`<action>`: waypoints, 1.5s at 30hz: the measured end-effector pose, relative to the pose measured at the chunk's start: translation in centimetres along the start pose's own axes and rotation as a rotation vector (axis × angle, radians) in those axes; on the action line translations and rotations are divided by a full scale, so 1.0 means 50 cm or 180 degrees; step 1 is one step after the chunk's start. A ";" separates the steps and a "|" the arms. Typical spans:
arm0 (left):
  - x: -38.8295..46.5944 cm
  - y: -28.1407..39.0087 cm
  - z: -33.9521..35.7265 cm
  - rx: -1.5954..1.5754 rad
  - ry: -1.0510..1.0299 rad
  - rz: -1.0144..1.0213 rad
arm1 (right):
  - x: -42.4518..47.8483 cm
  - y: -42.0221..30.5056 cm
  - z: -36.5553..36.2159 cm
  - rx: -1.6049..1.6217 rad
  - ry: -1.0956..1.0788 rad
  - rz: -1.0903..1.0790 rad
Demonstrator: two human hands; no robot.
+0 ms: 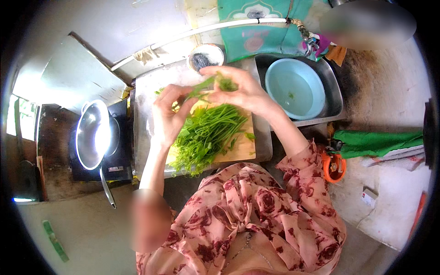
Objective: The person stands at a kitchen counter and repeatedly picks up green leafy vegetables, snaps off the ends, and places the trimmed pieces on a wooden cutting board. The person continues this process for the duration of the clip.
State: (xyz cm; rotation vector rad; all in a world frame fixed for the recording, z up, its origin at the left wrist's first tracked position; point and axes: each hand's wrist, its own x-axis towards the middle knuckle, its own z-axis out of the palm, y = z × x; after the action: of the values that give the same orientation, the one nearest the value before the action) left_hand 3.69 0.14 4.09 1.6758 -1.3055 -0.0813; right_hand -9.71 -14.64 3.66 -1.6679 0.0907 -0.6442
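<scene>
Both my hands are raised over a wooden cutting board (237, 155), with a few green shoots (202, 86) stretched between them. The fingertips and thumb of my left hand (170, 111) pinch the shoots at one side. My right hand (242, 87) holds their other end, where a bunched green tip (227, 83) shows between thumb and fingers. Below them, a large heap of leafy green shoots (209, 134) with thin stems and curly tendrils covers much of the board. Loose leaves (250, 136) lie at its right side.
Right of the board, a light-blue basin (320, 98) of water stands in a metal sink (338, 103) under a tap (311, 46). A bowl (219, 54) holding something dark sits behind my hands. At left, a metal pan (90, 137) rests on a black cooktop (120, 161).
</scene>
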 end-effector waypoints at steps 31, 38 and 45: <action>-0.060 0.009 0.078 -0.3835 0.0039 -0.1404 | -0.171 -0.060 -0.032 0.0170 0.0725 -0.0260; -0.071 -0.020 0.087 -0.3850 0.0361 -0.1720 | -0.227 -0.092 -0.143 0.3093 0.1550 -0.0126; -0.080 0.005 0.097 -0.2962 -0.0343 -0.1206 | -0.230 -0.037 -0.200 0.2177 0.1468 0.0210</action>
State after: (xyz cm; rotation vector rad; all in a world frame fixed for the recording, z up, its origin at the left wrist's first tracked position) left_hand -0.95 0.15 -0.19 1.0733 -0.7906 -0.8743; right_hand -24.49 -18.43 1.83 -0.8398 0.2267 -0.8814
